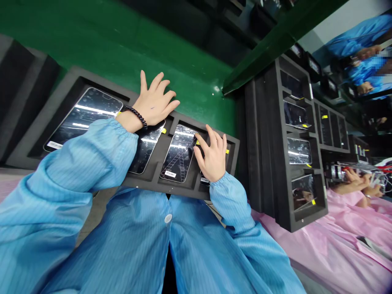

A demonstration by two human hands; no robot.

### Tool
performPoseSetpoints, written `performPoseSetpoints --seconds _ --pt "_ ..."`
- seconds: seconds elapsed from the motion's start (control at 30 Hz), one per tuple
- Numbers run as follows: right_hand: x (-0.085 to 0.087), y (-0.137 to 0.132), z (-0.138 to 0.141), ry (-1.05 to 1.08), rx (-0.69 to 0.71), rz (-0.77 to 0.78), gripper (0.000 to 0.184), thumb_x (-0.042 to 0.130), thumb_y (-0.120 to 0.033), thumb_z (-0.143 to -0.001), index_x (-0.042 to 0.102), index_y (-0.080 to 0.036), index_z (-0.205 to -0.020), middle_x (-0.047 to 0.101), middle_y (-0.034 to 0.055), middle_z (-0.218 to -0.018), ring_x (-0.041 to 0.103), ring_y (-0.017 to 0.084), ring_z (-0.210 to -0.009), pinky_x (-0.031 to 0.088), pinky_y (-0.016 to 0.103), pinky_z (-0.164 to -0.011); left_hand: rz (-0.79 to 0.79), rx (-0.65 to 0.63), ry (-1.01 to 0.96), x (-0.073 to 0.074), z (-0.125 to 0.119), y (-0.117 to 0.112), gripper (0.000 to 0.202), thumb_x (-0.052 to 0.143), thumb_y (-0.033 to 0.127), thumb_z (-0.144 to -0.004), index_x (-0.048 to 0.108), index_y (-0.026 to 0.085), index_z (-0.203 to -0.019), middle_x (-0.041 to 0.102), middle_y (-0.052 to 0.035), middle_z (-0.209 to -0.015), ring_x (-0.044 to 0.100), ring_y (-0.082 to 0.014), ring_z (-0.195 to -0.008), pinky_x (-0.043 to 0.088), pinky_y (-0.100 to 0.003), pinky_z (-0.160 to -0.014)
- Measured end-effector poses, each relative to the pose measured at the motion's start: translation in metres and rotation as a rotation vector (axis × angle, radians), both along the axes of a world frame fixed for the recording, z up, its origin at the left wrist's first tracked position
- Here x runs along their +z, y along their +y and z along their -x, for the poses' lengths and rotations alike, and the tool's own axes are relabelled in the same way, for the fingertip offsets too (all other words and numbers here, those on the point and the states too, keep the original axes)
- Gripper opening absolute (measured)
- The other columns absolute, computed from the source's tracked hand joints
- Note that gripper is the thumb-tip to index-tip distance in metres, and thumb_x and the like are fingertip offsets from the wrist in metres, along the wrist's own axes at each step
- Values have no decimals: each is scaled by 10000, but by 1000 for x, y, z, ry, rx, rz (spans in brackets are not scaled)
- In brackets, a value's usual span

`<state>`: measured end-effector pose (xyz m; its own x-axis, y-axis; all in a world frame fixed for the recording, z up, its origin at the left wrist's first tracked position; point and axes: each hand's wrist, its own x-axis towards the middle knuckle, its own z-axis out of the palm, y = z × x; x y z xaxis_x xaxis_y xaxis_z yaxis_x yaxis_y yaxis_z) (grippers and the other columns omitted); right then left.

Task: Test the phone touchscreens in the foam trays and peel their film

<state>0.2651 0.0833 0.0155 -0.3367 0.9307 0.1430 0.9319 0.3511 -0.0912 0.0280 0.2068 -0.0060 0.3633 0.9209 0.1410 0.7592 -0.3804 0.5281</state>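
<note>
A black foam tray (196,188) lies in front of me, with dark glass phone screens in its compartments. My left hand (154,101), with a black bracelet at the wrist, is spread over the tray's far edge and holds nothing. Beneath its wrist a phone screen (143,153) is partly hidden. My right hand (213,157) has its fingers apart, thumb and index fingertips at the right edge of another phone screen (179,155), by a yellow tab (197,142). A further phone screen (204,180) is mostly covered by that hand. At the left lies a larger screen (88,110).
Stacked black foam trays (301,132) with more screens stand at the right. A green post (263,45) rises behind them from the green tabletop (190,81). Dark foam blocks (24,90) stand at the left. Co-workers in pink (343,241) and blue sleeves (361,36) are at the right.
</note>
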Motion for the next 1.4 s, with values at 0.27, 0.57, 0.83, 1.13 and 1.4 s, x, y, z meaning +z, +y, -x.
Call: performPoseSetpoints --seconds 0.27,0.57,0.83,1.13,1.4 --pt "3 -4 1 -24 23 -17 378 450 -394 -1038 639 -245 -1329 458 119 -1583 454 285 -1398 264 602 -1228 -38 -16 -46 -5 2 2 646 174 642 -960 635 347 -1303 488 -51 -1522 171 -412 -1551 -83 -762 -1228" --pt "9 -18 6 5 83 49 389 444 -407 -1043 661 -235 -1317 442 135 -1595 428 295 -1428 221 591 -1247 62 -20 -43 -1 1 3 702 162 640 -937 595 295 -1369 393 -14 -1600 84 -406 -1556 -194 -759 -1184" --pt "12 -31 10 11 140 97 389 437 -412 -1044 654 -249 -1323 445 122 -1594 442 282 -1417 218 581 -1253 40 -32 -96 -12 2 7 652 175 664 -945 591 365 -1349 381 39 -1601 41 -366 -1544 -263 -681 -1176" --pt "15 -45 16 18 195 127 382 429 -413 -1044 652 -262 -1316 433 111 -1602 432 263 -1430 214 577 -1255 36 -17 -69 -9 2 5 670 151 669 -947 625 334 -1282 384 -12 -1594 52 -340 -1552 -227 -671 -1203" --pt "17 -54 22 53 247 145 390 419 -418 -1046 666 -253 -1299 460 123 -1577 441 258 -1416 194 566 -1261 16 -9 -46 -9 3 5 603 195 636 -954 654 344 -1216 440 -17 -1541 86 -328 -1550 -155 -733 -1219"
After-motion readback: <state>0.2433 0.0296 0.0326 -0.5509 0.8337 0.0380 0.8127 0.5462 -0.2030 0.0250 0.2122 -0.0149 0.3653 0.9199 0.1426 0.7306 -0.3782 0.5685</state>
